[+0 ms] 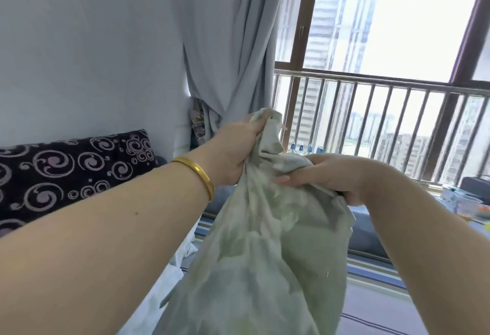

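The left hand (233,149) squeezes the top of the soft pale green patterned cloth (265,255) at 12 o'clock. The right hand (334,175) pinches its fold at 2 o'clock.

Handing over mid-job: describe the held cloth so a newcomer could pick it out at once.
Find the big window, then the grey curtain at its left. In front of it, the left hand and right hand grip a bunched cloth hanging down. It alone is mottled pale green, unlike the dark swirl-patterned cushion.
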A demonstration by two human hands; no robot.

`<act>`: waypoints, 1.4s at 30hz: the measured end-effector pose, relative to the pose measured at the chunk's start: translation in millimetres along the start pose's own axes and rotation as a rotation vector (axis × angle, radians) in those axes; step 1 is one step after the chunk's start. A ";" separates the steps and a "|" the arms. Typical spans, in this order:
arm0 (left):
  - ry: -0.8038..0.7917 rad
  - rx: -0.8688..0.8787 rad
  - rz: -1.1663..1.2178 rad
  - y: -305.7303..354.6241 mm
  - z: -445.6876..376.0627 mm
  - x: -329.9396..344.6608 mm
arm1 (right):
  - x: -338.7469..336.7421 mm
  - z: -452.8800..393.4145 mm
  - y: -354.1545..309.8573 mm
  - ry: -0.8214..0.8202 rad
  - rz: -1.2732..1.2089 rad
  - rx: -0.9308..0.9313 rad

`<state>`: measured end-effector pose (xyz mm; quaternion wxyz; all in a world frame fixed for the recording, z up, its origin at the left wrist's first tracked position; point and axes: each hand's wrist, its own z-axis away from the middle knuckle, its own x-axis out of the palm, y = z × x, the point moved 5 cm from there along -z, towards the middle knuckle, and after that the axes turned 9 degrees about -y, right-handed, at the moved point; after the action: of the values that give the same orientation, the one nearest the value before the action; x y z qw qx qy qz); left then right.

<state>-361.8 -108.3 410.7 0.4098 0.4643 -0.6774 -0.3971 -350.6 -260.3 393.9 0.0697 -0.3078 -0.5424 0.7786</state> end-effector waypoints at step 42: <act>0.440 -0.256 -0.155 -95.7 27.2 -76.7 | 46.2 -87.8 64.0 0.456 0.168 -0.040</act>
<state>-340.0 -55.1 299.0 0.5711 0.5342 -0.4788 -0.3991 -324.4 -195.3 299.0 0.1191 -0.5210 -0.5004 0.6811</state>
